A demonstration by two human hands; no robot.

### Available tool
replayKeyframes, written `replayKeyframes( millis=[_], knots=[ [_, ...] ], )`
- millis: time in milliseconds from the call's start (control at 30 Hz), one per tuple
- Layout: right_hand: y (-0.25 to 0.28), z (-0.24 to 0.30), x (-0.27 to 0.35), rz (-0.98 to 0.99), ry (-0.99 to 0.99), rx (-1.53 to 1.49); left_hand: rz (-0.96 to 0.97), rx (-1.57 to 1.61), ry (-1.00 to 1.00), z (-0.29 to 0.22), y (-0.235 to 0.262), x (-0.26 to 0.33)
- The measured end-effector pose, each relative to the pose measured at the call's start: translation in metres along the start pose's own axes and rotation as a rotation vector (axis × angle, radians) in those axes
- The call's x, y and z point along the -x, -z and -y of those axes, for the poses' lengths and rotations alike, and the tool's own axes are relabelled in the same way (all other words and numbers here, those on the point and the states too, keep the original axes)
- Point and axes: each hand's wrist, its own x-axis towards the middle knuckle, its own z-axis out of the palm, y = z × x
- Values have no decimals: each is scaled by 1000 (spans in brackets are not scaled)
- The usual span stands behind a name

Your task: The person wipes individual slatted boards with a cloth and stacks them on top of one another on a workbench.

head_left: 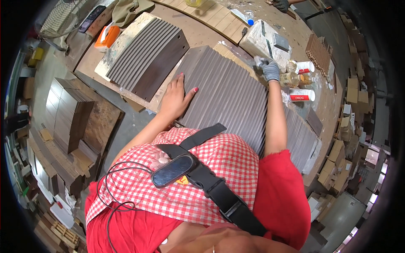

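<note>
A long row of grey-brown wood-grain panels (228, 90) stands on edge, packed side by side, in front of me. My left hand (178, 98), bare and with its fingers apart, lies flat on the left end of this row. My right hand (270, 69) wears a grey glove and reaches to the far right side, beside a white-wrapped block (257, 37). Its fingers are curled round something small and whitish that I cannot make out. Glue-like bottles (289, 79) with yellowish contents stand just to the right of that hand.
Another stack of grooved dark panels (147, 59) sits on a pale board to the left, near an orange box (107, 38). Red-and-white cups (302, 95) lie at the right. A gloved hand (280, 4) of another person shows at the far edge. Panel stacks (63, 114) stand lower left.
</note>
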Motion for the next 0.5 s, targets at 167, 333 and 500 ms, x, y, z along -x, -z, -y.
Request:
replayKeyframes(
  millis=[167,333,500],
  knots=[
    [1,128,98,191,601,-251,-22,11,36,3,2,6],
    [-24,161,119,14,682,4,-17,31,8,5,-7,1],
    [-33,158,146,-53,786,131,-9,35,23,1,-10,0]
  ],
)
